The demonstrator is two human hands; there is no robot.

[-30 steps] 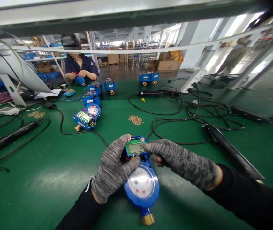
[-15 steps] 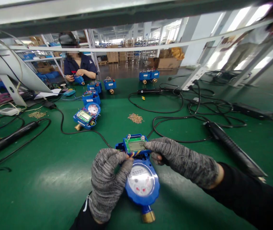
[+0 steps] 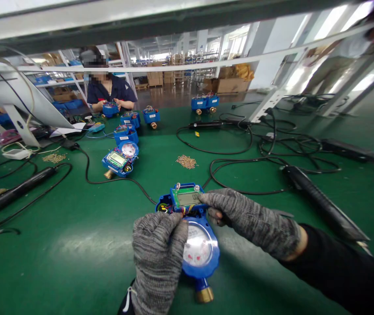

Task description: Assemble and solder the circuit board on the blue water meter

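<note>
A blue water meter [image 3: 213, 262] with a round clear dial and a brass end lies on the green table. Above its dial, a display module [image 3: 187, 200] with a green circuit board and grey LCD sits tilted over the open blue housing. My right hand [image 3: 242, 214], in a grey knit glove, grips the module's right side, thumb underneath and a finger over the screen. Coloured wires [image 3: 192, 209] emerge below the screen. At their left end my gloved left hand [image 3: 160, 253] pinches with its fingertips, covering part of the dial; the exact hold is partly hidden.
A pile of small screws [image 3: 187, 162] lies ahead. Another opened meter [image 3: 118, 161] and several blue units stand farther back left. Black electric screwdrivers [image 3: 22, 188] and looping cables [image 3: 229, 160] lie on both sides. Across the table a co-worker [image 3: 111, 89] handles a blue unit.
My left hand has shifted slightly right and down, uncovering a round yellow-green part in the housing's left side. My right hand keeps its grip. The co-worker's blue unit has turned.
</note>
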